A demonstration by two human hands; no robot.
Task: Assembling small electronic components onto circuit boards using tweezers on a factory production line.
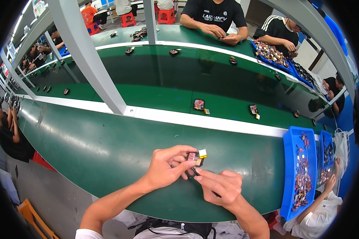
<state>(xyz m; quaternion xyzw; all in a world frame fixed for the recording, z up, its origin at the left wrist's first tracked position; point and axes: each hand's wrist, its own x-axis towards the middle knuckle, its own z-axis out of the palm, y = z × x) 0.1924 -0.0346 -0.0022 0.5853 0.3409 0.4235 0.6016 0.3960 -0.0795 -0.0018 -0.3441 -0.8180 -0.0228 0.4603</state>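
Left hand has the black casing clamped between thumb and fingers, held up over the green bench. Open side up from where I stand: reddish board inside, right by the left fingertips. White-and-yellow piece sticks out at the casing's far right corner, just past those fingertips.

Right hand is in from the other side, thumb and index close together, tips at the casing's near edge. Can't tell if they pinch it or just press. Dark bit shows under the right-hand fingers; too small to make out.

Well off to the right of the fingers: blue tray, lots of small reddish parts in it. Beyond the fingertips, past the white rail, similar units sit spaced out on the green belt. Farther across, a co-worker in a black shirt sits, both hands near each other.
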